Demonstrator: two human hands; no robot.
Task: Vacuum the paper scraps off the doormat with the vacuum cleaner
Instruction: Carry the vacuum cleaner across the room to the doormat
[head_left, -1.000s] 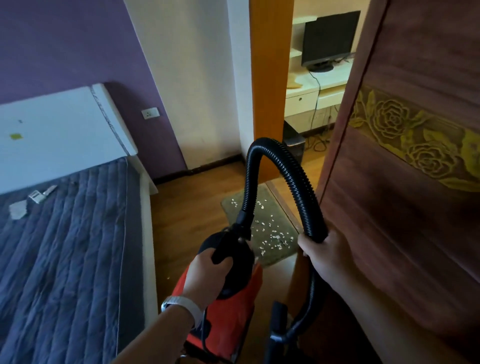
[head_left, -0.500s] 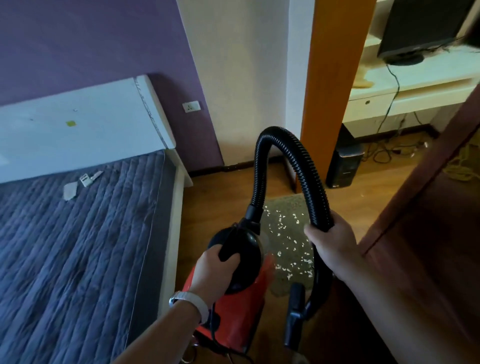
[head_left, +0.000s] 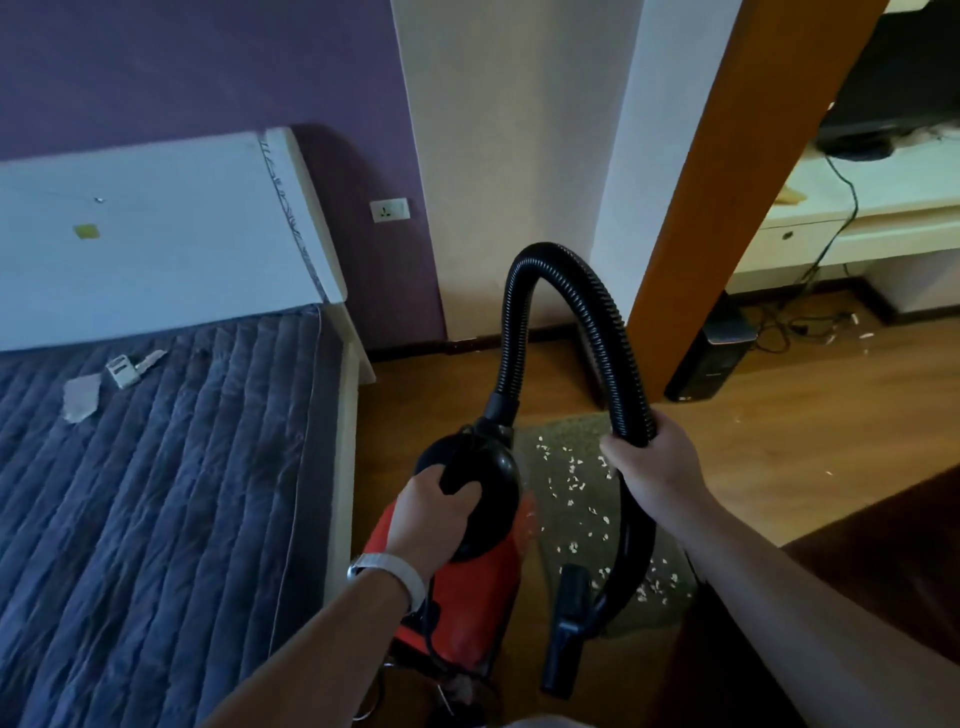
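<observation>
My left hand (head_left: 431, 512) grips the red vacuum cleaner's (head_left: 478, 587) black top handle. My right hand (head_left: 652, 462) curls around its hose (head_left: 597, 312). The nozzle (head_left: 566, 629) hangs above the doormat (head_left: 571, 431), which is strewn with paper scraps (head_left: 571, 486).

We see a purple wall (head_left: 182, 67) behind a white headboard (head_left: 156, 234), with a grey quilted bed (head_left: 156, 519) on our left. A socket (head_left: 389, 210) sits beside the headboard. Wooden floor (head_left: 805, 436) runs past an orange door post (head_left: 727, 208) to a pale desk (head_left: 857, 228) and dark computer tower (head_left: 711, 358).
</observation>
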